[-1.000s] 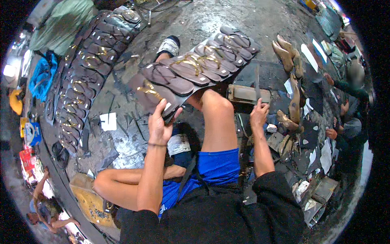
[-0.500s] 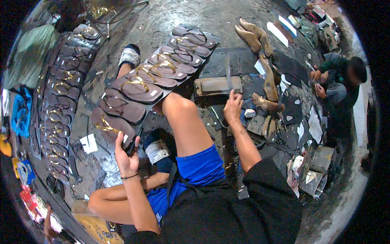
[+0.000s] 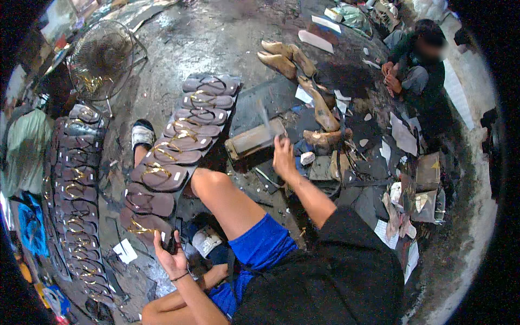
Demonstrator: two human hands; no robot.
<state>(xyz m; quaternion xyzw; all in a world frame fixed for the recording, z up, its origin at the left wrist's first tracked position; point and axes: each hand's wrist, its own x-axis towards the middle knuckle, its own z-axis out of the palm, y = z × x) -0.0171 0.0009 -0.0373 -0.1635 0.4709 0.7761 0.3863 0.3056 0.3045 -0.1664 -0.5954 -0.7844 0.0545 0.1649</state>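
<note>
My left hand (image 3: 172, 259) is closed on the near end of a row of sandals, its thumb and fingers around the edge of the nearest brown sandal (image 3: 145, 226) with a gold strap. This row of sandals (image 3: 187, 127), some with gold straps and some dark, lies side by side across my leg and stretches away from me. In my right hand (image 3: 284, 160) is a knife, its grey blade (image 3: 265, 116) pointing away and slightly blurred. The blade stands over the far right part of a flat rectangular block (image 3: 254, 142) that looks like a sharpening stone. My fingers hide the handle.
A second long row of sandals (image 3: 81, 189) lies at the left, with a round fan (image 3: 103, 59) beyond it. Wooden shoe lasts (image 3: 325, 116), scraps and a white cup-like piece (image 3: 307, 158) lie right of the block. A person (image 3: 420, 65) crouches at the far right.
The view has turned to the right, so most things appear farther left, and the fan now shows fully. Both hands keep their grips; the knife remains over the block.
</note>
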